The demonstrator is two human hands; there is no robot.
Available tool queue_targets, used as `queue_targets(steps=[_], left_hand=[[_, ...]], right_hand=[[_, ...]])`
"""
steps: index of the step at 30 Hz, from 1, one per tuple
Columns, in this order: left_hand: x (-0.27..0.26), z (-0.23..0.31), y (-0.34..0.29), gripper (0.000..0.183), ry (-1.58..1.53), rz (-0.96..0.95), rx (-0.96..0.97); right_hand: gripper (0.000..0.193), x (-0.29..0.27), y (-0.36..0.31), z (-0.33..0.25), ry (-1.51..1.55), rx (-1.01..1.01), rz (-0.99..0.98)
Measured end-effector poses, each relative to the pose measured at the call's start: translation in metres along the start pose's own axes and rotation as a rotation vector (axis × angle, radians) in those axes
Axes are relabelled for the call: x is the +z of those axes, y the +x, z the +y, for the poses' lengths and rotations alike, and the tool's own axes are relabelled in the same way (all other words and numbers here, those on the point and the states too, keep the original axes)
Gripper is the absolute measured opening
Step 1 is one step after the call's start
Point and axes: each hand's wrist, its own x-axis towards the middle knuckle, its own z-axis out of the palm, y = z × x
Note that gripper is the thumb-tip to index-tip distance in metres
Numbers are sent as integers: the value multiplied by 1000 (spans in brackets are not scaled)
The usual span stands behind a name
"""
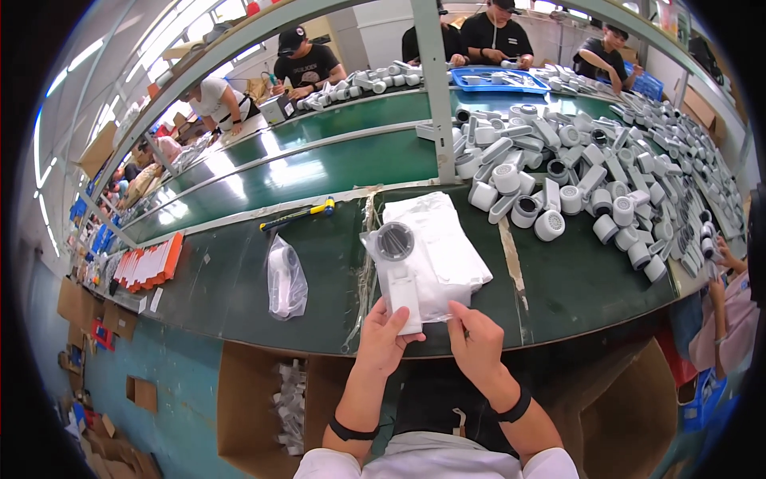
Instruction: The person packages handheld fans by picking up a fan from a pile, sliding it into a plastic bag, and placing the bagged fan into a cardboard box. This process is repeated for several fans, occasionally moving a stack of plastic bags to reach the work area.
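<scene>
My left hand (383, 339) grips the handle of a white handheld device (404, 291) with a round, dark-rimmed head. A clear plastic bag (369, 243) surrounds the device, its open end towards me. With thumb and fingers closed, my right hand (477, 339) pinches the bag's near edge beside the handle. Just behind them lies a stack of thin white plastic bags (451, 247) on the dark green bench. To the left, a similar bagged device (281, 279) rests flat, and beyond it is a yellow-and-black hand tool (299, 214).
A large pile of grey-white devices (558, 160) covers the bench's right side. Orange-edged flat cartons (152, 263) stand left. A metal post (435, 104) rises behind the bags. Below, one cardboard box (239, 391) holds bagged devices. Several people work across the bench; another person's hands (722, 271) are at right.
</scene>
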Motion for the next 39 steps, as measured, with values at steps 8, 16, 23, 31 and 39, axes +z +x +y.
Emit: queue_targets(steps=[8, 16, 23, 31, 39], left_hand=[[-51, 25, -12, 38, 288, 373, 295], [-158, 129, -58, 39, 854, 1058, 568], [-246, 126, -38, 44, 1311, 1288, 654], [-225, 119, -31, 49, 1264, 1128, 508], [-243, 142, -53, 46, 1131, 857, 484]], right_hand=[[19, 5, -13, -3, 141, 21, -195], [14, 8, -35, 31, 176, 219, -216], [11, 10, -34, 33, 145, 214, -209], [9, 6, -36, 32, 147, 207, -183], [6, 8, -37, 31, 125, 156, -192]])
